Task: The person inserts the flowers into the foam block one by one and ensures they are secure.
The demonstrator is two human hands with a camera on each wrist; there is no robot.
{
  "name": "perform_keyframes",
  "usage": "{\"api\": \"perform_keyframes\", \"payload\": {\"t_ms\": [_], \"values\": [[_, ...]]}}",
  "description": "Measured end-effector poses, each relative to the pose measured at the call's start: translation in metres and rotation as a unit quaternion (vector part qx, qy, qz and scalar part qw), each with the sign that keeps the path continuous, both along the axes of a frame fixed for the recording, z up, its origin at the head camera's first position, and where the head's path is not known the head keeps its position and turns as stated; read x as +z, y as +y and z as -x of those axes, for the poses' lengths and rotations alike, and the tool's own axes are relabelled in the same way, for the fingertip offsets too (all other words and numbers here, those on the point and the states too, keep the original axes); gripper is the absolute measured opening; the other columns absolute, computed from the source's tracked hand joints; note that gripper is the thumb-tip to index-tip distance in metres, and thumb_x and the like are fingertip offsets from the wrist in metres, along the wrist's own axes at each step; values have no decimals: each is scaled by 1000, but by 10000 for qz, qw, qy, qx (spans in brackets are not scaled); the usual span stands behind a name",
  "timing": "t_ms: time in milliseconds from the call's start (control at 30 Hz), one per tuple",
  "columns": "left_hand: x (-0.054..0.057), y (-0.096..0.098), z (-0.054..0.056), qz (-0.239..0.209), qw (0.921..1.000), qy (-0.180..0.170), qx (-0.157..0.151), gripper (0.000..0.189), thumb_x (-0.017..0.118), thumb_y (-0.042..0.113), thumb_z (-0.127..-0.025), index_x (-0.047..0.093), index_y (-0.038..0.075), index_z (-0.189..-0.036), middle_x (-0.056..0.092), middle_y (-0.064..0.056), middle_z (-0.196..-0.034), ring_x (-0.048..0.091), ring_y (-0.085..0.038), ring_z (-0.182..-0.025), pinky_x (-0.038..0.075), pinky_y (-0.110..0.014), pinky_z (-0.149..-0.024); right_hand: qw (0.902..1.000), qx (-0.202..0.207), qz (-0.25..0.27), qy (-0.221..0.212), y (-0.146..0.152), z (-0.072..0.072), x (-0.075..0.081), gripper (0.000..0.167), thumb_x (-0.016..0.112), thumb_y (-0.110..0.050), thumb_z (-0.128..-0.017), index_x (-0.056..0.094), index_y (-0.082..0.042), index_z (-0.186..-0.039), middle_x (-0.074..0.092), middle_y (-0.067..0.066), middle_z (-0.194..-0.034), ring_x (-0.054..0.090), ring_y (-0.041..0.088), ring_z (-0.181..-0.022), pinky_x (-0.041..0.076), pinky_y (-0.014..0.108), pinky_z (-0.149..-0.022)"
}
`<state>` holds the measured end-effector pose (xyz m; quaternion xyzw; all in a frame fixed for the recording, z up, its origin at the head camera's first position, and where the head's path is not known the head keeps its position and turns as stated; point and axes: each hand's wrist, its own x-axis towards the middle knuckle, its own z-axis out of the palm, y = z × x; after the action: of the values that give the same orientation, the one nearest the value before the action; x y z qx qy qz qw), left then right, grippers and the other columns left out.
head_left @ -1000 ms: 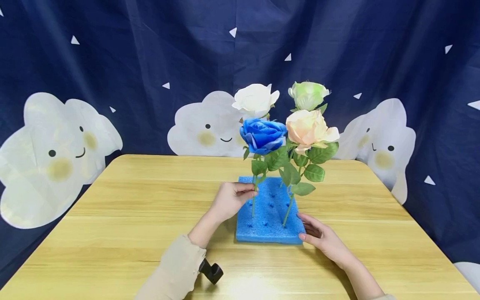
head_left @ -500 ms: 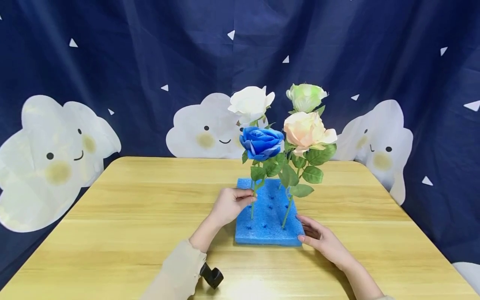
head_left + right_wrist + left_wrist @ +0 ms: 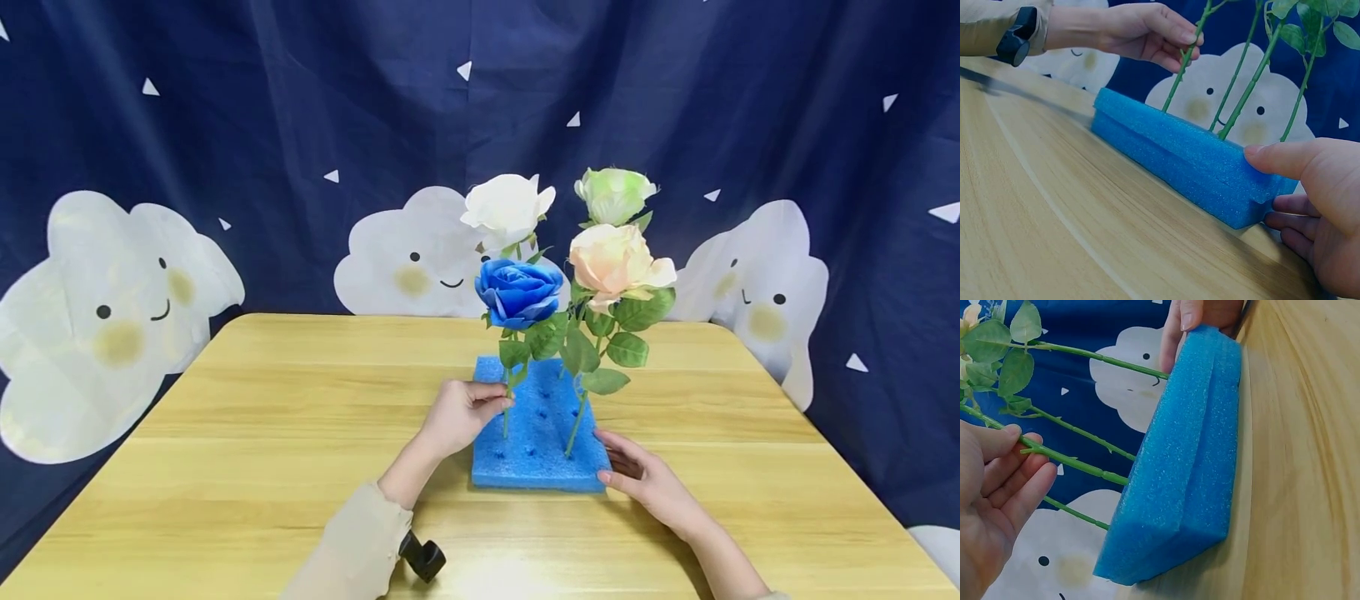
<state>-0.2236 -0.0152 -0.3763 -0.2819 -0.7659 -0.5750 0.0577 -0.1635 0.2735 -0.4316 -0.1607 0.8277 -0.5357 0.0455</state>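
My left hand (image 3: pixel 456 418) pinches the stem (image 3: pixel 1079 464) of a blue artificial rose (image 3: pixel 520 293) between thumb and fingers. The stem's lower end meets the top of a blue foam block (image 3: pixel 536 477), which has several small holes. At the block's near right corner, my right hand (image 3: pixel 651 485) holds it, with the thumb (image 3: pixel 1275 161) on the edge and the fingers along the side. A peach rose (image 3: pixel 617 260) stands tilted in the block's right side. Behind it are a white rose (image 3: pixel 506 208) and a green-white rose (image 3: pixel 615 196), their stems partly hidden.
The block lies on a light wooden table (image 3: pixel 262 417). A dark blue curtain (image 3: pixel 300 100) with smiling clouds hangs behind the table. On the left sleeve's cuff sits a black wrist device (image 3: pixel 423 557).
The blue rose has come down a little, and my left hand has lowered with its stem. My right hand stays at the block's corner.
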Motion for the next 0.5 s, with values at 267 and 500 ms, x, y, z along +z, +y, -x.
{"api": "perform_keyframes", "payload": {"t_ms": [267,500], "values": [[1,-2,-1,36,9999,-52,-97,18,64,-1,-85,66,-13,-98,66,-24,-96,67,-30,-85,54,-24,-73,10000,30,28,-25,0,0,-1,57,62,-12,-89,38,2,-139,41,25,-137,47,37,-118,43,19,-91],[4,-3,0,61,9998,97,-173,16,66,-1,-84,68,-11,-96,68,-21,-92,68,-29,-81,54,-22,-70,10000,7,57,-69,-1,-1,0,57,62,-11,-89,37,2,-139,41,26,-136,45,40,-118,43,17,-90]]}}
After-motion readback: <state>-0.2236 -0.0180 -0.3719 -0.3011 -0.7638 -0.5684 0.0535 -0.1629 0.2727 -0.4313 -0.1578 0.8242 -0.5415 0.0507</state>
